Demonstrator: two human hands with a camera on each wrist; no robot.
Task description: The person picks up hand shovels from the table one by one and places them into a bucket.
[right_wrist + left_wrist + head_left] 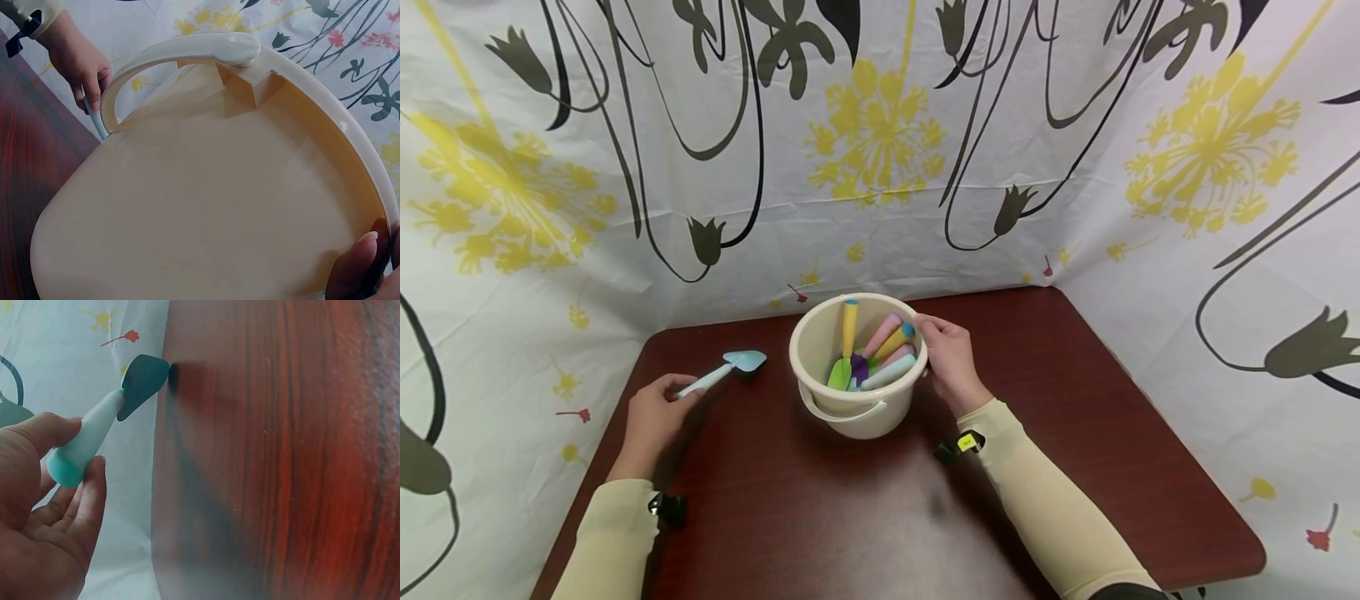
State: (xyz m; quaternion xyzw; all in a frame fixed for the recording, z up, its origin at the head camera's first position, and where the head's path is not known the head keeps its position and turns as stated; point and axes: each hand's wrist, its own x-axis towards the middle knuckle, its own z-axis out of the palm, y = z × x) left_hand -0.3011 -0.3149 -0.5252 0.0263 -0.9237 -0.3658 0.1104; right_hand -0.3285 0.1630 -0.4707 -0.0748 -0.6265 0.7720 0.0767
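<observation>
My left hand (656, 418) pinches the pale handle of a small light-blue toy shovel (746, 360) between thumb and fingers, at the table's left side. In the left wrist view the shovel's blade (145, 384) points away from the palm, its tip by the table edge. A cream bucket (862, 426) stands mid-table with its handle hanging down at the front. Several colourful toy tools lie inside it, among them a yellow-handled green shovel (840, 372) and a light-blue handle (889, 372). My right hand (951, 360) grips the bucket's right rim, with fingertips seen against its wall in the right wrist view.
The dark red wooden table (850, 517) has a rounded right front corner. A white curtain (880, 242) with yellow and grey flower prints hangs behind it and along both sides. Each wrist wears a small black camera band (961, 447).
</observation>
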